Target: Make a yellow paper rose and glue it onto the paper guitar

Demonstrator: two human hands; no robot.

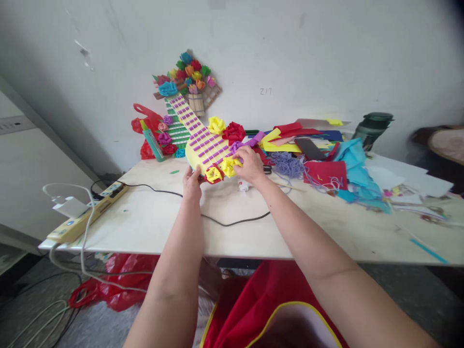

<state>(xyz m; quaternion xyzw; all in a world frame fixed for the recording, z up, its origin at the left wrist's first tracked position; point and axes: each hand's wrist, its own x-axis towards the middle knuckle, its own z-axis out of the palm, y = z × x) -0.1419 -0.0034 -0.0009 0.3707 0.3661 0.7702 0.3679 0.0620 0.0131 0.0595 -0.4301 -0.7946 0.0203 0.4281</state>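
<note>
A pale yellow guitar-shaped board (195,155) with purple strips and white strings is held tilted above the table. My left hand (192,182) is closed on its lower left edge, thumb on the front. My right hand (250,164) has its fingers pressed on a yellow paper flower (229,166) at the board's lower right. Beside that flower sits a red-rimmed yellow flower (213,174). Along the right side are a purple flower (237,146), a red flower (234,133) and another yellow flower (216,125). A small white bottle (243,185) lies below my right hand.
Behind the board stand a green strung piece (178,134), a glue bottle (152,141) and a flower basket (196,104). Coloured paper, purple yarn (288,165), a phone (310,149) and a dark bottle (371,130) lie or stand right. A power strip (87,212) is left; a black cable (232,224) crosses the table.
</note>
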